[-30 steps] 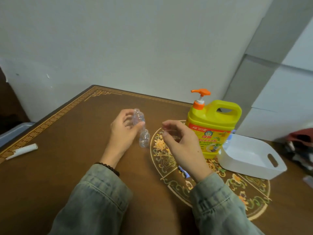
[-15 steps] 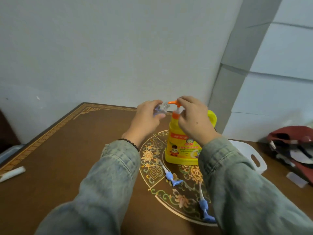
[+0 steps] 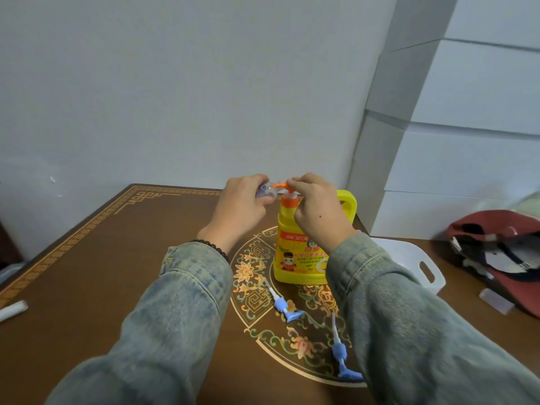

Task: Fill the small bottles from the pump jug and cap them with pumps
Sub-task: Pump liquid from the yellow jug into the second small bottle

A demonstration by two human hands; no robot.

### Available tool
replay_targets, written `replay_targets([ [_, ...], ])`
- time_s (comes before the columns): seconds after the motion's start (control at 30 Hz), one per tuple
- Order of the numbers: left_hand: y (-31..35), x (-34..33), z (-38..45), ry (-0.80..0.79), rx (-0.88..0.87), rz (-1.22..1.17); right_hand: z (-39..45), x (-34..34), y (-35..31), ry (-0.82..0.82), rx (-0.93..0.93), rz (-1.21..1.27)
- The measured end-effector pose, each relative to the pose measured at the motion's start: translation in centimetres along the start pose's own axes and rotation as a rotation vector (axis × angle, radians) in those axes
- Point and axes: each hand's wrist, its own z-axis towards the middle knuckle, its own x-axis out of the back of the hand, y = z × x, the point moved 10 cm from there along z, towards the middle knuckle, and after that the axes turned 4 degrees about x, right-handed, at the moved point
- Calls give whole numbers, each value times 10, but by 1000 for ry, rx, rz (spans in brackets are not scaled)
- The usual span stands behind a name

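A person in faded denim sleeves reaches both arms forward over a dark wooden table (image 3: 87, 258) with a gold border and a painted floral medallion.

At 12 o'clock on the medallion stands the yellow pump jug (image 3: 304, 252), upright, with an orange pump head (image 3: 287, 190) whose spout points toward 9 o'clock. The right hand (image 3: 317, 209) rests on top of the pump head, fingers curled down over it. The left hand (image 3: 244, 204) grips a small clear bottle (image 3: 60, 192)... rather, the small clear bottle (image 3: 264, 192) sits in its curled fingers, its mouth brought right up to the spout tip. How much liquid is inside cannot be told; the bottle is mostly hidden by the fingers.

Two blue pump caps (image 3: 285, 306) with white dip tubes lie loose on the medallion, one at 6 o'clock from the jug, the other (image 3: 340, 355) nearer the viewer at 5 o'clock. A white handled tray (image 3: 420, 267) sits at 3 o'clock behind the right sleeve, and a red cap (image 3: 496, 247) lies beyond it. A white tube (image 3: 11, 309) lies at the table's 9 o'clock edge.

This looks like the filling step. The next move likely calls for a steady downward press while the bottle mouth stays under the spout, or liquid will spill.
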Motion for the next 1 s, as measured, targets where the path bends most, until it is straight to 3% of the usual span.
replay_targets([
  [0.17, 3, 6, 3, -20, 17, -35, 13, 1, -3, -78, 28, -60],
  [0.3, 3, 2, -1, -13, 10, -25, 7, -1, -1, 1, 9, -75],
  [0.83, 6, 7, 2, 16, -2, -15, 13, 2, 3, 30, 16, -67],
  [1.0, 12, 1, -7, -10, -36, 11, 5, -4, -2, 21, 30, -205],
])
